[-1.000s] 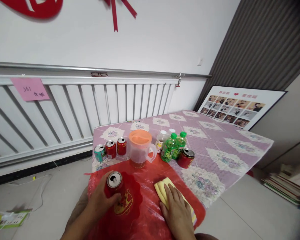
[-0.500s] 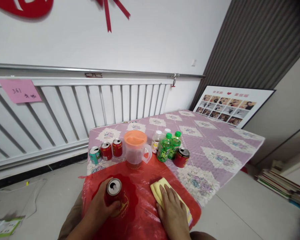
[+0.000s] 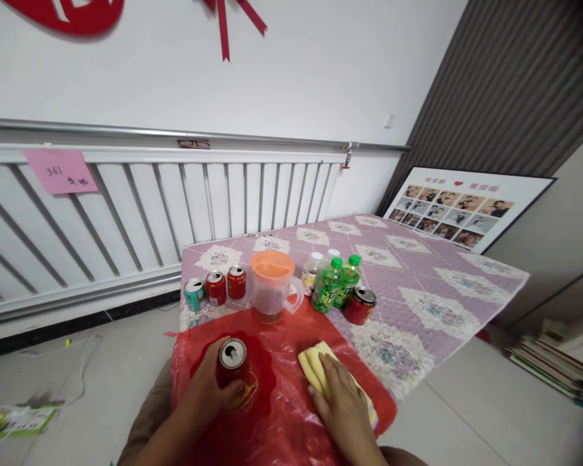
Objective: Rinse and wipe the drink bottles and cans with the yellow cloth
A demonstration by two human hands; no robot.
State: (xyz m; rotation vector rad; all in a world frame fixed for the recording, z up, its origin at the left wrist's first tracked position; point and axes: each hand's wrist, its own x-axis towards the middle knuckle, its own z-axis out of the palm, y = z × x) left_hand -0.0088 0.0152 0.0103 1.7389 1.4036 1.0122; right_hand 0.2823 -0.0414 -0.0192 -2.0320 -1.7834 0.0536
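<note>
My left hand is wrapped round an upright red can with an opened top, over a dark red scalloped mat. On the red plastic sheet, my right hand lies with its fingers over a folded yellow cloth. Beyond them stands a clear jug with an orange lid and a little brown liquid. Left of the jug are a teal can and two red cans. To its right are green bottles, white-capped bottles and another red can.
A purple flowered cloth covers the table. Behind it are a white radiator and a pipe. A photo board leans at the back right. Books are stacked at the right.
The whole view has shifted, so the table and objects appear slightly farther right. Both hands keep the same contact, the left on the can and the right on the cloth.
</note>
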